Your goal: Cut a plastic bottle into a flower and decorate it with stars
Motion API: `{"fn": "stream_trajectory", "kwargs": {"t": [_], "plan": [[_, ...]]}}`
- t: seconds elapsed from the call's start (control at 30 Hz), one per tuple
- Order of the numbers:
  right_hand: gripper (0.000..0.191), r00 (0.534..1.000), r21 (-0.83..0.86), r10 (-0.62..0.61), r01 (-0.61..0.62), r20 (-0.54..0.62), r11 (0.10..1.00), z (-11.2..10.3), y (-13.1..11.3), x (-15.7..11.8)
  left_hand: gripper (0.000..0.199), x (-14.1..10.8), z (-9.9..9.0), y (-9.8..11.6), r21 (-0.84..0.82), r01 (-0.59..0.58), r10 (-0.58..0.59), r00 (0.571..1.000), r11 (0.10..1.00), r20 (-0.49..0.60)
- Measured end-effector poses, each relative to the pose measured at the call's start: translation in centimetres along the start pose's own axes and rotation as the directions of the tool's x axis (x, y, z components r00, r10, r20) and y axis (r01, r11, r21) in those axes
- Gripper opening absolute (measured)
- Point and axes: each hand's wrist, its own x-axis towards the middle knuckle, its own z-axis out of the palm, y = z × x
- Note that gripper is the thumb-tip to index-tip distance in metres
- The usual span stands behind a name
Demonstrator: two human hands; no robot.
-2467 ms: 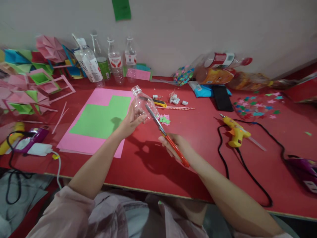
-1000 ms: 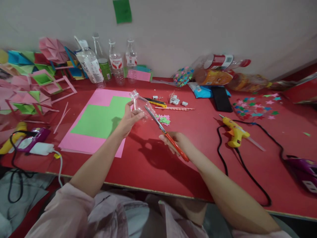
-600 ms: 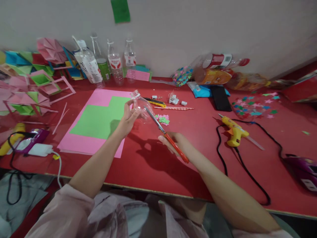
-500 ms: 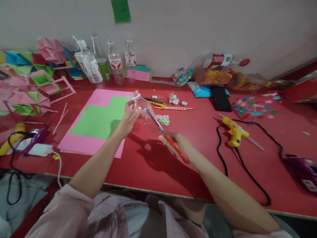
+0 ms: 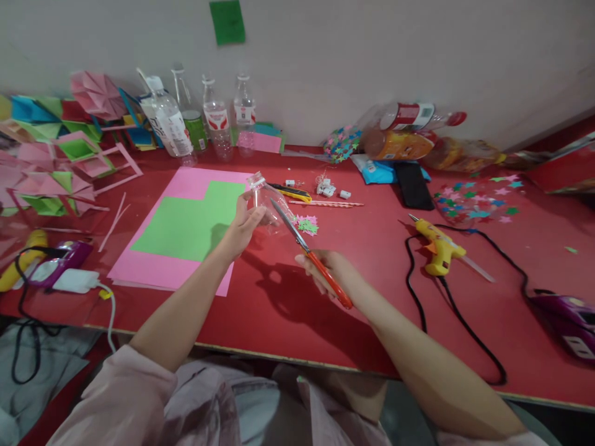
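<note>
My left hand (image 5: 242, 228) grips the clear top part of a plastic bottle (image 5: 271, 214), its neck pointing up and away. Red-handled scissors (image 5: 320, 266) are in my right hand (image 5: 335, 272), and their blades lie against the bottle piece from the right. Whether the blades bite into the plastic I cannot tell. Behind the bottle piece lies a yellow and black utility knife (image 5: 297, 192), and small pink and green paper stars (image 5: 307, 223) sit just to its right. Green paper (image 5: 181, 229) rests on larger pink sheets (image 5: 139, 275) at the left.
Several bottles (image 5: 217, 118) stand along the wall. A yellow glue gun (image 5: 441, 248) with a black cord lies on the right of the red table (image 5: 372, 347), below a phone (image 5: 413, 186). Folded paper lanterns (image 5: 56, 186) and a purple power strip (image 5: 62, 263) are at the left.
The bottle piece and the scissors have shifted only slightly. Both hands keep their holds, and the things on the table stay where they were.
</note>
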Motion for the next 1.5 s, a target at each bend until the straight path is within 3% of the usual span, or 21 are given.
{"fn": "stream_trajectory", "kwargs": {"t": [0.2, 0.37, 0.73, 1.03, 1.17, 1.5], "plan": [[0.05, 0.999, -0.022, -0.043, 0.043, 0.001, 0.999, -0.74, -0.57, -0.32, 0.053, -0.49, 0.89, 0.85, 0.095, 0.046, -0.052, 0.996, 0.994, 0.068], [0.053, 0.999, -0.014, -0.045, 0.045, 0.001, 0.999, -0.87, -0.3, -0.28, 0.054, -0.4, 0.75, 0.61, 0.138, 0.028, -0.036, 0.998, 0.99, 0.059], [0.044, 0.999, 0.001, 0.041, -0.041, -0.019, 0.999, -0.78, -1.11, -0.61, 0.051, -0.45, 0.6, 0.7, 0.142, 0.016, -0.026, 0.997, 0.99, 0.067], [0.05, 0.998, -0.016, -0.048, 0.047, -0.041, 0.999, -0.7, -0.59, -0.34, 0.049, -0.4, 0.55, 0.67, 0.156, 0.016, -0.033, 0.994, 0.988, 0.106], [0.053, 0.999, -0.013, -0.036, 0.036, -0.008, 0.999, -0.81, -0.56, -0.25, 0.048, -0.41, 0.51, 0.46, 0.167, 0.016, -0.036, 0.993, 0.986, 0.114], [0.054, 0.999, -0.021, -0.02, 0.019, -0.051, 1.0, -0.75, -0.67, -0.47, 0.047, -0.5, 0.48, 0.4, 0.176, 0.021, -0.039, 0.995, 0.984, 0.096]]}}
